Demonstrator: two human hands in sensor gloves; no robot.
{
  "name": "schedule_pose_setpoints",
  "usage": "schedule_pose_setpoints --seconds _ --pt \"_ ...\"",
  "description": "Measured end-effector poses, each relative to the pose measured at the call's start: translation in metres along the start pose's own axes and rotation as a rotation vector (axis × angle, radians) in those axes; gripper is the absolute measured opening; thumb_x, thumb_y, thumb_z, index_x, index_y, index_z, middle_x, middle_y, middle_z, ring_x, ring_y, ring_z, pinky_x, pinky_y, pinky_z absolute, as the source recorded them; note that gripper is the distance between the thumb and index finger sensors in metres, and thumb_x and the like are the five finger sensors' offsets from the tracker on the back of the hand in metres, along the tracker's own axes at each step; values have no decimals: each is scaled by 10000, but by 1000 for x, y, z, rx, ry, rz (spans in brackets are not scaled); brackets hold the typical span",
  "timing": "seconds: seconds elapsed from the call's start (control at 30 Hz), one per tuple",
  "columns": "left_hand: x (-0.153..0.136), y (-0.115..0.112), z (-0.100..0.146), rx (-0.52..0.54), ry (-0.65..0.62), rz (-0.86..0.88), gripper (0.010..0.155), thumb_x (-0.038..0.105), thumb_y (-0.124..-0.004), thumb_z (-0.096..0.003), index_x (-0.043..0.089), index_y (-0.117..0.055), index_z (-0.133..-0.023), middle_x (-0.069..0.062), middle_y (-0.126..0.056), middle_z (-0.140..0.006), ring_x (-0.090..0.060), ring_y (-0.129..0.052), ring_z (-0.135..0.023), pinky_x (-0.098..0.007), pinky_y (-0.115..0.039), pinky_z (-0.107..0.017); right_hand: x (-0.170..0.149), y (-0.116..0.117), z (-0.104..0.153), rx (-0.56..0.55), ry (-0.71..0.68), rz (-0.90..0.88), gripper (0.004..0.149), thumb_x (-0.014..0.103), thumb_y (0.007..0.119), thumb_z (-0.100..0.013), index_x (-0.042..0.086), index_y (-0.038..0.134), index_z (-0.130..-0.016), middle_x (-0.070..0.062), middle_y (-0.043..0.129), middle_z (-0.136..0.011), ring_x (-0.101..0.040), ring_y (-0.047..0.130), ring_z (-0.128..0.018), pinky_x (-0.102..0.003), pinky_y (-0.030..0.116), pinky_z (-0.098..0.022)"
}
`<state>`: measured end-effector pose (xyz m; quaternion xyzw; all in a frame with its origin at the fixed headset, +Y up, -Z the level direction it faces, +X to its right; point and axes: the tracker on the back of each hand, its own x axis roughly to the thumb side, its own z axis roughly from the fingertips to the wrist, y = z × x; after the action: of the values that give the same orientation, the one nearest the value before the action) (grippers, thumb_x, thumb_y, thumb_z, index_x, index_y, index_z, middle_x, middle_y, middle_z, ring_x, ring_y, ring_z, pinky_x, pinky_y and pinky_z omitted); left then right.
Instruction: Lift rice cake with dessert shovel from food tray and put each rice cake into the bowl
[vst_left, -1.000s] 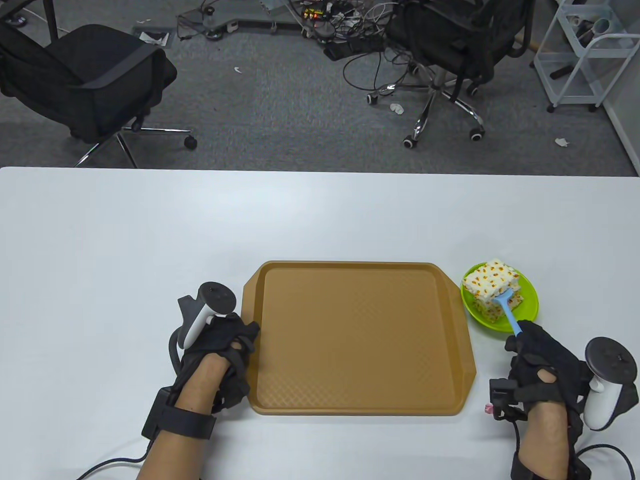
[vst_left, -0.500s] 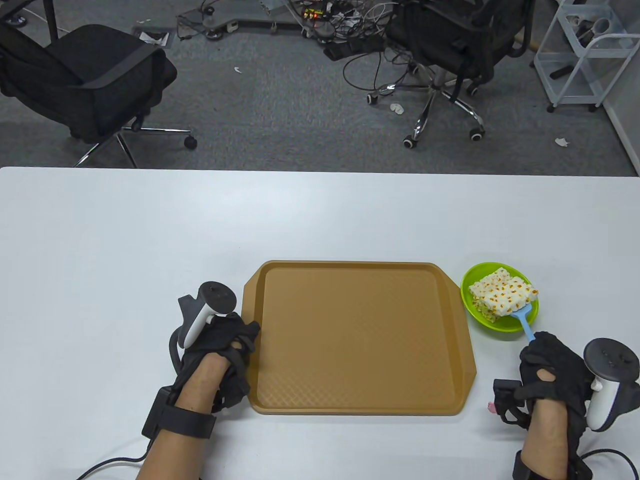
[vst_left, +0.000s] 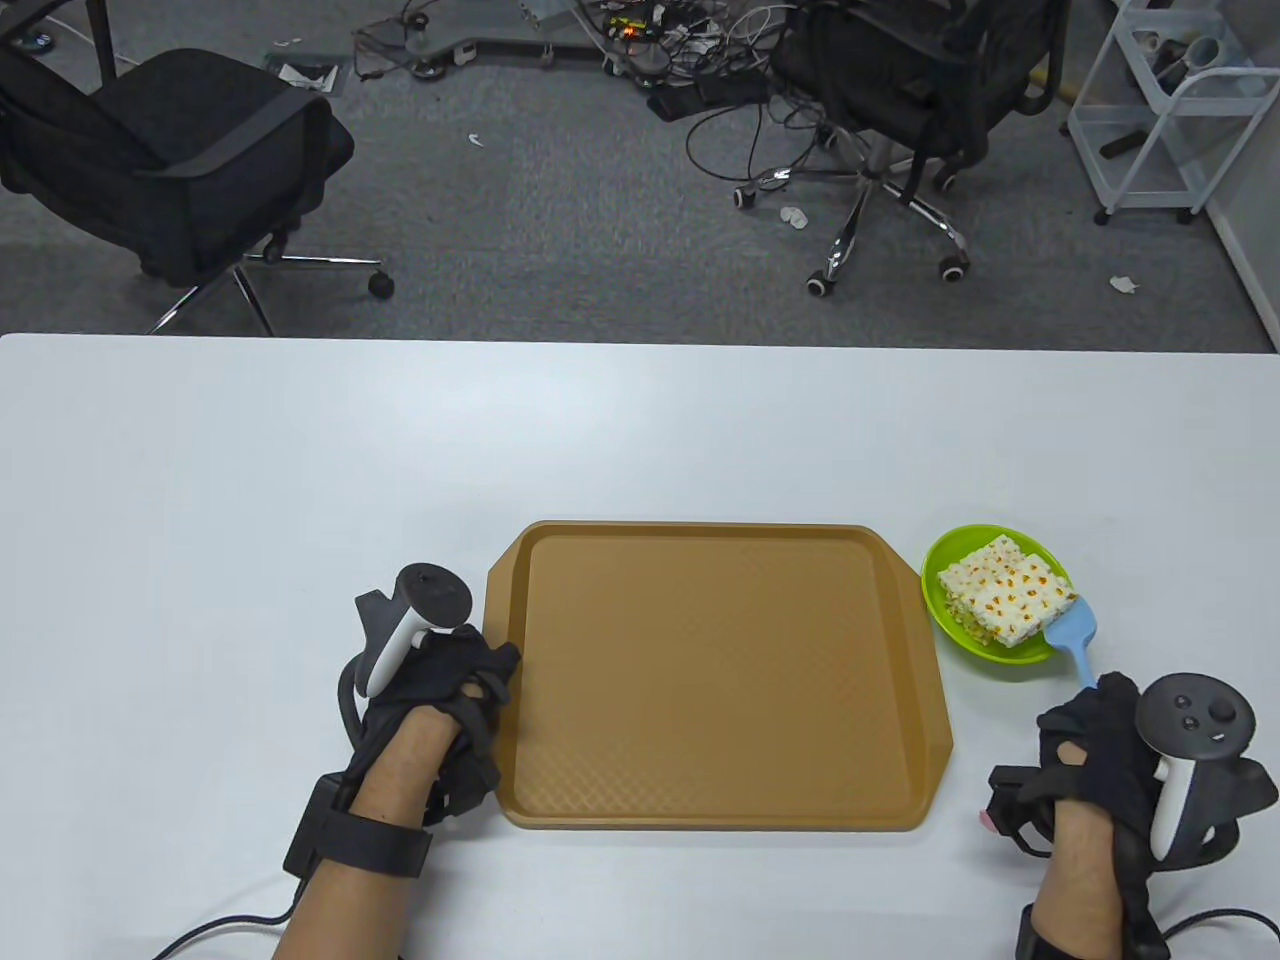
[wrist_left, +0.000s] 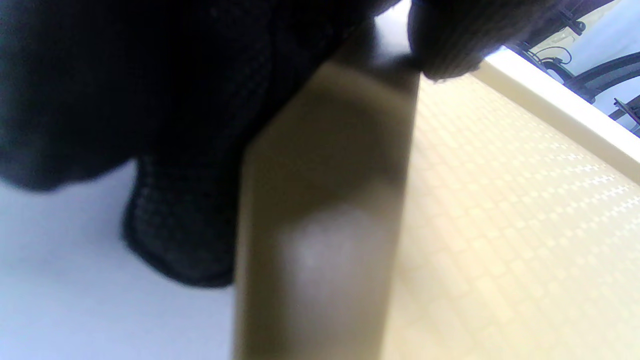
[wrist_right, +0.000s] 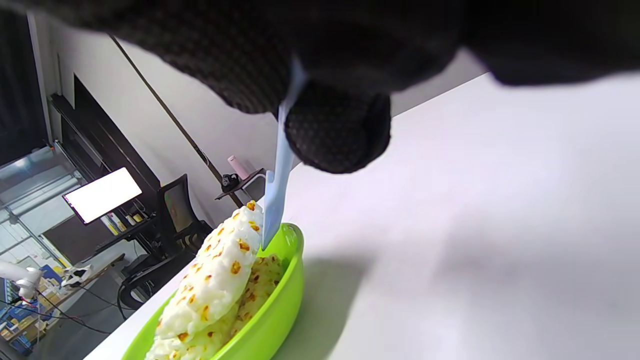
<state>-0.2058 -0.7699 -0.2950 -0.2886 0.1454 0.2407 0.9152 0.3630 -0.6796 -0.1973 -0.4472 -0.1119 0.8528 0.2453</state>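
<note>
**The last rice cake is in the bowl**

On the left, the person's left hand (vst_left: 440, 700) in its black glove rests on the white table (vst_left: 300, 480). Its curled fingers (wrist_left: 440, 45) touch the left rim of the flat brown plastic food tray (vst_left: 720, 680), and they seem to hold it steady. How tightly they grip cannot be told. This hand has not moved in the last second.

The tray sits in the middle, and no rice cake shows on it.

On the right, the small round green bowl (vst_left: 945, 620) sits just beside the tray. White rice cakes with orange bits (vst_left: 1005, 590) lie stacked inside it. A second ago the top cake sat tilted on the shovel. Now it lies flat on the stack.

The right hand (vst_left: 1100, 740) pinches the handle of the little blue dessert shovel (vst_left: 1075, 635). It has pulled the shovel back, so the blade now sits at the bowl's near edge, out from under the cake.

With nothing left on the tray, the job looks about done.
</note>
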Motion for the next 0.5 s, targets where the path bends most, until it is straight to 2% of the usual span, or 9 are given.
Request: schedule_pose_setpoints --seconds 0.23,0.37,0.43,0.5 --pt "0 0 0 0 0 1 702 501 -731 -500 41 -514 -984 -149 -1022 -550 -290 -1143 -282 -424 -951 -135 5 3 4 -48 -1 101 495 284 797 -371 130 832 -841 -132 980 -613 -95 921 -113 -369 897 -121" --pt "0 0 0 0 0 1 702 501 -731 -499 41 -514 -984 -149 -1022 -551 -290 -1143 -282 -424 -951 -134 12 -3 15 -223 -25 156 507 277 805 -372 158 810 -865 -130 957 -667 -116 934 -174 -395 897 -176" --pt "0 0 0 -1 0 1 703 501 -731 -500 41 -513 -984 -149 -1022 -550 -292 -1143 -283 -424 -951 -135 17 -5 22 -272 -74 127 535 259 800 -372 190 769 -901 -134 911 -741 -136 942 -272 -428 891 -255" --pt "0 0 0 -1 0 0 703 501 -731 -500 41 -513 -985 -149 -1022 -550 -291 -1143 -282 -424 -951 -135 24 -2 32 -228 -190 14 579 224 801 -363 246 716 -936 -136 824 -854 -167 936 -433 -482 865 -384"
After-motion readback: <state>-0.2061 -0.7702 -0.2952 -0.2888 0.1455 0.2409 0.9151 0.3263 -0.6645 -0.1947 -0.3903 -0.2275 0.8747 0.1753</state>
